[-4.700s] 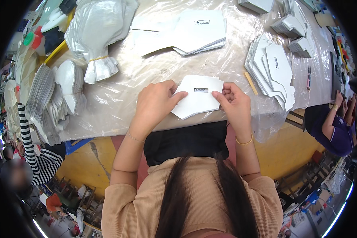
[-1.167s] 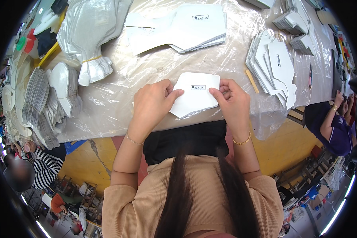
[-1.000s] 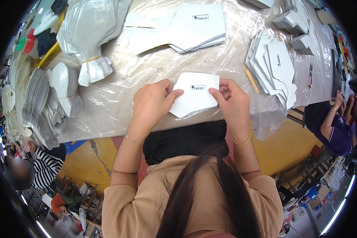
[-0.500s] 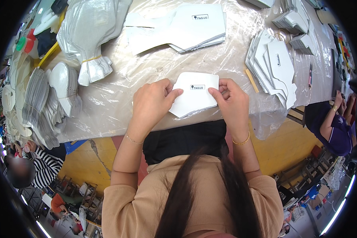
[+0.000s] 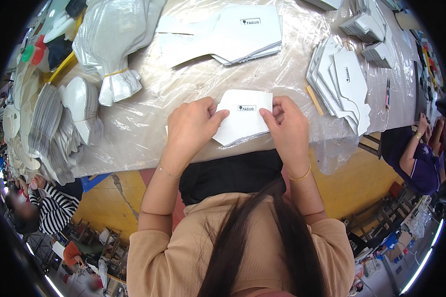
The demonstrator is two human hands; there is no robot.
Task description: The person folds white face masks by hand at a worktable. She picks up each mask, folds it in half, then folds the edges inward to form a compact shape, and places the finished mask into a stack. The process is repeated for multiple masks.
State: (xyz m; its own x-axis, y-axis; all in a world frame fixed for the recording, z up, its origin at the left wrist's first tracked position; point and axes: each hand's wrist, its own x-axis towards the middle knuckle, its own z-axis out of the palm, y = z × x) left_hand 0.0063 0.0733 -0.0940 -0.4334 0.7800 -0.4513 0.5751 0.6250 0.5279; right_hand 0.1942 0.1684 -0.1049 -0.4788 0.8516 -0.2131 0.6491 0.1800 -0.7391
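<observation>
The hands grasp a white cut panel (image 5: 240,129) just off the centre of the view, toward 1 o'clock, over the plastic-covered tabletop (image 5: 148,116). The left hand (image 5: 193,123) pinches its 9 o'clock edge, the right hand (image 5: 286,123) its 3 o'clock edge, thumbs on top. Nearly five seconds ago the panel showed a recessed window with shadow around the lettering; now the printed label (image 5: 247,108) fills that opening and looks flush. Since half a second ago, the panel and hands have hardly moved. At 8 o'clock, a co-worker in a striped top (image 5: 59,213), whose arm was stretched out in the earliest view, now has it bent in.

The label carries a small dark emblem and dark lettering inside a thin rectangular outline. Similar labels mark the top pieces of a white stack (image 5: 228,42) at 12 o'clock and a fanned stack (image 5: 352,91) at 2 o'clock, where the lettering runs sideways.
</observation>
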